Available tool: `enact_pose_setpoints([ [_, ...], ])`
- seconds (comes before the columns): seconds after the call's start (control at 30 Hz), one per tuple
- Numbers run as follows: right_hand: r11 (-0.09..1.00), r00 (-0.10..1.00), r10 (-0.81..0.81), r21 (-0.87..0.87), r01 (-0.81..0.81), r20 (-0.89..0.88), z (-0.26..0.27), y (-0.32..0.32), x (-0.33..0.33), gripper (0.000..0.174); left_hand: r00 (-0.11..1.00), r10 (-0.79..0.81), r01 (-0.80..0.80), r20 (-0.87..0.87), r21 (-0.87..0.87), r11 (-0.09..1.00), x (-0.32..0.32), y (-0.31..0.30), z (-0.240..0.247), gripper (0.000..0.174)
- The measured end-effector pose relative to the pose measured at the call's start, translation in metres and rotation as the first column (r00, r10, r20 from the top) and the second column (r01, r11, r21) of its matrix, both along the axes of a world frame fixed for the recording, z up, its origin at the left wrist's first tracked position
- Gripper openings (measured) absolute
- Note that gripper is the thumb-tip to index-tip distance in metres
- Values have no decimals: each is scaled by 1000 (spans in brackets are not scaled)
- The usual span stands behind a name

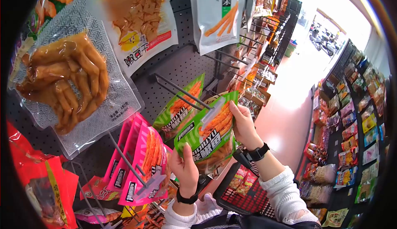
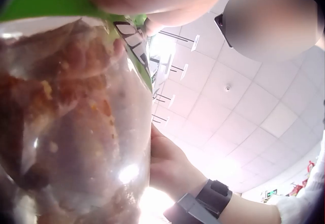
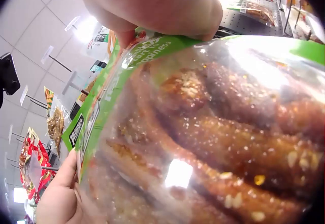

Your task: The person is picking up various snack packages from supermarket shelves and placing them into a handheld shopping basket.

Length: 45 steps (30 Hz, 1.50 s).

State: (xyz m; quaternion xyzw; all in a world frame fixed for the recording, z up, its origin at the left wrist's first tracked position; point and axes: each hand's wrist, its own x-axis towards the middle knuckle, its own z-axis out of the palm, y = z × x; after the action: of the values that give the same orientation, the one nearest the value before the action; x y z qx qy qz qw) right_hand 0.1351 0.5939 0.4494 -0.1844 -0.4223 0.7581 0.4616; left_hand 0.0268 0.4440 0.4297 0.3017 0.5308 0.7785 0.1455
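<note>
A green snack packet [image 1: 194, 158] with pictured reddish strips and large dark lettering is held between both hands, tilted, right at the end of a display hook. My left hand [image 1: 185, 173] pinches its lower left edge, thumb on the front. At the upper right edge, my right hand [image 1: 245, 123] grips it with the thumb on the front. The hook's clear tag holder [image 1: 213, 114] overlaps the packet's front. In the right wrist view, clear plastic on the packet [image 3: 213, 127] shows brown, seed-specked pieces inside. Another green packet [image 1: 178, 115] hangs behind it.
Pink packets [image 1: 142, 158] hang on a hook at the left, below a large bag of brown meat [image 1: 70, 80]. Hooks [image 1: 231, 63] jut from the pegboard. A red-and-black basket [image 1: 244, 187] sits below my arms. Stocked shelves [image 1: 351, 134] line the aisle's right.
</note>
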Motion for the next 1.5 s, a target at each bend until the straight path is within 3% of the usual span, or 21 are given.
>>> enact_pose_setpoints([
  [0.17, 999, 1000, 1, 46, -1, -1, 2, 3, 0, 26, 996, 10, -10, -92, 8, 1000, -3, 3, 6, 16],
  [0.33, 999, 999, -29, 42, 30, -20, -4, 4, 1, 24, 997, 24, -24, -67, 4, 1000, 1, -1, 9, 17],
  [0.4, 999, 999, -23, 30, 24, -36, 1, -2, 3, 24, 998, -43, 43, -51, -8, 999, 5, -6, 10, 18],
  [0.63, 995, 1000, 23, 101, -23, 4, 6, -2, 9, 22, 1000, 27, -27, 3, -37, 999, 11, -15, 9, 19],
  [1.07, 990, 992, -121, 72, 117, 43, 7, -7, 6, 24, 1000, 12, -11, 9, -98, 995, 13, -13, 10, 16],
  [1.13, 988, 991, -133, 83, 131, 27, 4, -8, 6, 22, 991, 35, -38, -127, -24, 999, 11, -13, 5, 20],
  [1.5, 977, 983, -176, 132, 168, 47, 4, -10, 9, 19, 993, 6, -1, -116, 45, 999, 11, -17, 9, 21],
])
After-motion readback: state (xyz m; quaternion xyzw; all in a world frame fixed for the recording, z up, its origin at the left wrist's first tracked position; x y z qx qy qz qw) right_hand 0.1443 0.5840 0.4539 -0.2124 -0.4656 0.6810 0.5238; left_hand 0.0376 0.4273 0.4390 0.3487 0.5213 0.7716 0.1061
